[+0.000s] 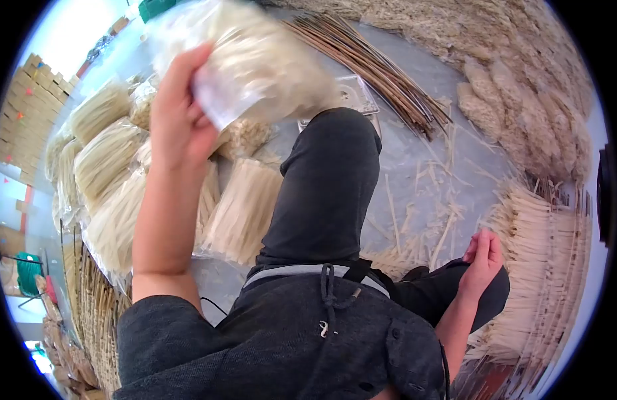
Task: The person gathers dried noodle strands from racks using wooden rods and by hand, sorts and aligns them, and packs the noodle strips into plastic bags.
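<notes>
At the upper left, my left hand point(184, 110) is closed on the near edge of a clear plastic bag point(255, 63) full of pale, cream-coloured dried plant material. The bag is raised and blurred by motion, and its far end hangs close above my bent knee. A white label or flap shows near my fingers. My right hand point(483, 260) is over my other knee at the right, fingers curled together, with nothing visible in them. Behind the raised bag, a scale-like device with a clear top point(354, 97) is partly hidden by the knee.
Bagged bundles of pale strips point(112, 160) are piled at the left, with an unbagged-looking bundle point(242, 207) beside my leg. Long brown stems point(382, 73) lie ahead. Fluffy dried plumes point(515, 87) fill the upper right, and rows of pale stalks point(532, 267) line the right. Scraps litter the grey floor point(405, 153).
</notes>
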Tool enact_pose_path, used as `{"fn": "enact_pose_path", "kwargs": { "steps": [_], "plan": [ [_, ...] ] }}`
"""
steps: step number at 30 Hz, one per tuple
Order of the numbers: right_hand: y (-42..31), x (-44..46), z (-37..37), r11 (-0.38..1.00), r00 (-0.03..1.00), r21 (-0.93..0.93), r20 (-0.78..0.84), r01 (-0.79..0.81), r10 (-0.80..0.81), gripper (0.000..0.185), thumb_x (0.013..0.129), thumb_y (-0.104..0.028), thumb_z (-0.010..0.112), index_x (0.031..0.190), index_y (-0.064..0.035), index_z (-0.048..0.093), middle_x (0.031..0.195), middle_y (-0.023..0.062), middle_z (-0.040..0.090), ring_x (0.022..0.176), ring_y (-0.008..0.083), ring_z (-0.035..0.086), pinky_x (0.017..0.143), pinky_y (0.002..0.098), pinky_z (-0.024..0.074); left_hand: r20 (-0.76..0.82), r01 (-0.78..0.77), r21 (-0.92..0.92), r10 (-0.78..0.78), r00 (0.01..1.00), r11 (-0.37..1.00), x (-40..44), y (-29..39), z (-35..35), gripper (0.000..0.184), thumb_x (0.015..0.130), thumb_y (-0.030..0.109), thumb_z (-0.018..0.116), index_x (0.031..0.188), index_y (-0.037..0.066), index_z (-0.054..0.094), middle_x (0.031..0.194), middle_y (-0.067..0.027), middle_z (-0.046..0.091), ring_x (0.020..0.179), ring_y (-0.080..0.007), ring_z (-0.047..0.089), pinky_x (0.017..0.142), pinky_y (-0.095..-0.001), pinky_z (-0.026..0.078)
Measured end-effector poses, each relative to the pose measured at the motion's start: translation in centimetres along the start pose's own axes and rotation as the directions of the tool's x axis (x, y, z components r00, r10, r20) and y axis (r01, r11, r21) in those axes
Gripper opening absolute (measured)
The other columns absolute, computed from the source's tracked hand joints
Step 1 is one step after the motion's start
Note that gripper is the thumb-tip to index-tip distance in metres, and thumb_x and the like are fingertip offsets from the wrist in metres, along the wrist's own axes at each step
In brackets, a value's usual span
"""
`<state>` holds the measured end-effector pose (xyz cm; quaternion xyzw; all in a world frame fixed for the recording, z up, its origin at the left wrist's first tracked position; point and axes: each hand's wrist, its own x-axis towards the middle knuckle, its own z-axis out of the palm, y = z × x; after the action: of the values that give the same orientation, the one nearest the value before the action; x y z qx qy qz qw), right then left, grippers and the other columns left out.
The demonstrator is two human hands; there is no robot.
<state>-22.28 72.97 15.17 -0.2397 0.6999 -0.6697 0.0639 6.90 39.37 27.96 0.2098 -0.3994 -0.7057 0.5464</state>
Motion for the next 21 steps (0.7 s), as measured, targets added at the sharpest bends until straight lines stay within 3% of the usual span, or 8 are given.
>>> {"fn": "enact_pose_path", "kwargs": {
  "steps": [6, 8, 10, 13, 15, 16, 18, 21],
  "plan": [
    [-1.0, 0.1, -1.1, 0.999, 0.999, 0.036, 0.017, -0.038, 0.037, 0.02, 0.097, -0.017, 0.053, 0.081, -0.005, 0.058, 0.062, -0.0021, 0.048, 0.049, 0.003, 0.039, 0.044, 0.0168, 0.0299, -0.451, 0.248, 0.019, -0.213, 0.867, 0.969, -7.9, 0.8, -16.3, 0.02, 0.092, 0.021, 0.055, 0.074, 0.013, 0.053, 0.048, 0.007, 0.04, 0.033, -0.0035, 0.031, 0.03, -0.0177, 0.023],
    [-1.3, 0.4, -1.4, 0.997, 0.998, 0.065, 0.053, -0.042, 0.038, 0.019, 0.096, -0.016, 0.056, 0.08, -0.0045, 0.058, 0.061, -0.002, 0.05, 0.047, 0.003, 0.04, 0.043, 0.0173, 0.0298, -0.606, 0.644, 0.44, -0.322, 0.728, 0.626, -11.1, 2.3, -20.5, 0.028, 0.088, 0.022, 0.058, 0.063, 0.015, 0.048, 0.045, 0.0054, 0.038, 0.034, -0.0049, 0.031, 0.032, -0.0196, 0.023],
    [-1.7, 0.6, -1.1, 0.994, 0.997, 0.08, 0.013, -0.07, 0.07, 0.02, 0.095, -0.016, 0.056, 0.079, -0.0047, 0.058, 0.06, -0.0023, 0.049, 0.047, 0.0028, 0.039, 0.043, 0.0173, 0.0296, -0.606, 0.798, 0.352, -0.53, 0.593, 0.49, -13.6, 7.3, -27.0, 0.028, 0.087, 0.025, 0.057, 0.062, 0.011, 0.051, 0.044, 0.002, 0.042, 0.033, -0.0082, 0.034, 0.032, -0.0222, 0.025],
    [-2.2, 0.5, -1.4, 0.994, 0.998, 0.105, 0.066, -0.03, 0.023, 0.021, 0.096, -0.016, 0.056, 0.078, -0.0047, 0.058, 0.06, -0.003, 0.049, 0.047, 0.0025, 0.039, 0.044, 0.0174, 0.0305, -0.645, 0.823, 0.548, -0.553, 0.528, 0.147, -14.1, 10.0, -26.7, 0.025, 0.086, 0.025, 0.056, 0.068, 0.008, 0.058, 0.049, -0.0038, 0.053, 0.037, -0.0101, 0.046, 0.034, -0.0235, 0.034],
    [-1.9, 0.3, -1.8, 0.994, 0.996, 0.104, 0.086, -0.024, 0.015, 0.021, 0.096, -0.016, 0.056, 0.078, -0.0045, 0.058, 0.06, -0.0031, 0.049, 0.048, 0.0023, 0.039, 0.044, 0.0174, 0.0308, -0.773, 0.597, 0.62, -0.528, 0.352, -0.509, -13.1, 9.6, -25.5, 0.028, 0.085, 0.027, 0.055, 0.078, 0.001, 0.064, 0.068, -0.0123, 0.066, 0.057, -0.0191, 0.064, 0.049, -0.0313, 0.049],
    [-1.7, 0.1, -2.0, 0.995, 0.995, 0.102, 0.104, -0.018, 0.007, 0.021, 0.096, -0.016, 0.056, 0.078, -0.0043, 0.058, 0.059, -0.0032, 0.049, 0.048, 0.0022, 0.039, 0.044, 0.0175, 0.0311, -0.769, 0.588, 0.628, -0.524, 0.367, -0.51, -12.5, 8.7, -25.8, 0.028, 0.085, 0.027, 0.055, 0.078, 0.001, 0.064, 0.068, -0.0124, 0.066, 0.057, -0.0191, 0.064, 0.049, -0.0313, 0.049],
    [-1.3, -0.6, -2.4, 0.995, 0.995, 0.092, 0.095, -0.024, 0.016, 0.021, 0.096, -0.016, 0.056, 0.078, -0.0041, 0.058, 0.059, -0.0032, 0.049, 0.048, 0.0021, 0.039, 0.044, 0.0175, 0.0312, -0.428, -0.011, 0.531, -0.279, 0.86, -0.847, -11.4, 5.7, -26.9, 0.039, 0.085, 0.037, 0.059, 0.102, 0.001, 0.065, 0.095, -0.0201, 0.068, 0.091, -0.0289, 0.067, 0.079, -0.0413, 0.053],
    [-0.9, -1.2, -2.9, 0.997, 0.993, 0.055, 0.108, -0.055, 0.049, 0.021, 0.096, -0.015, 0.056, 0.078, -0.0034, 0.058, 0.059, -0.0031, 0.049, 0.048, 0.0022, 0.04, 0.044, 0.0175, 0.0313, -0.321, 0.146, 0.865, -0.305, 0.897, -0.479, -11.4, -3.4, -23.5, 0.08, 0.081, 0.055, 0.061, 0.142, 0.012, 0.033, 0.138, -0.0277, 0.038, 0.131, -0.037, 0.037, 0.104, -0.046, 0.036]
  ]
}}
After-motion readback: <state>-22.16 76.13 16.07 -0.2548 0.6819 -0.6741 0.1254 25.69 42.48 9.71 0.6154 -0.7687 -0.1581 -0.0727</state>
